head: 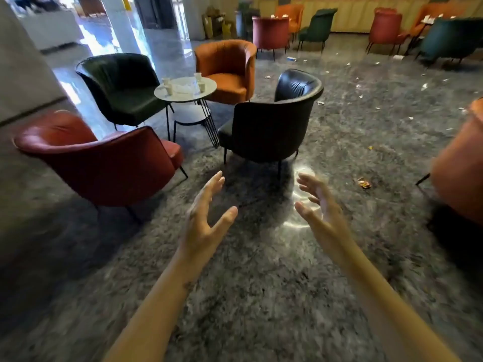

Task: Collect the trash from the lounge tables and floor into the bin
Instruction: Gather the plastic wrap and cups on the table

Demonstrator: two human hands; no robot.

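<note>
The lounge floor [261, 283] was grey, speckled stone, blurred toward the edges. Nearest, the left hand [206, 218] and right hand [321, 205] were held out over it, palms turned toward each other, fingers spread and relaxed, holding nothing. Beyond the right hand a crumpled orange-and-yellow wrapper [363, 183] lay on the floor, well apart from both hands. Farther off, a round table [183, 97] ringed by armchairs carried several paper cups [169, 88]. White paper scraps [424, 86] dotted the floor to the right. No bin could be picked out with certainty.

The collecting looked barely begun — an approach, nothing yet in hand. The next move probably called for stepping to the wrapper or the table and closing fingers on one piece. No writing was legible — the wrapper's print was too small and blurred.
</note>
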